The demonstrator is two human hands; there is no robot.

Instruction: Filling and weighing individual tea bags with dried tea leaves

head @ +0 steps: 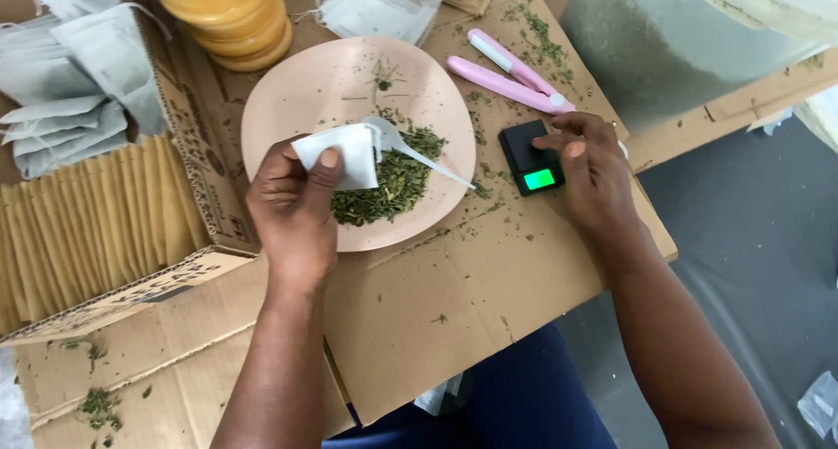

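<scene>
Plate left of scale, herbs on plate

Counted on the cardboard top

One pink plate, one white plastic spoon, one small black pocket scale, one pink scissors, two hands at work.

One head-worn view; looks steeply down, close over the cardboard worktop.

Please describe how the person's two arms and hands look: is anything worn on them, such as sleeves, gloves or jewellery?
Both arms are bare from the frame's lower edge to the fingers: no sleeves or gloves show. The left hand and the right hand show no rings, and no watch or bracelet shows at either wrist. The fingernails look short and unpainted.
</scene>
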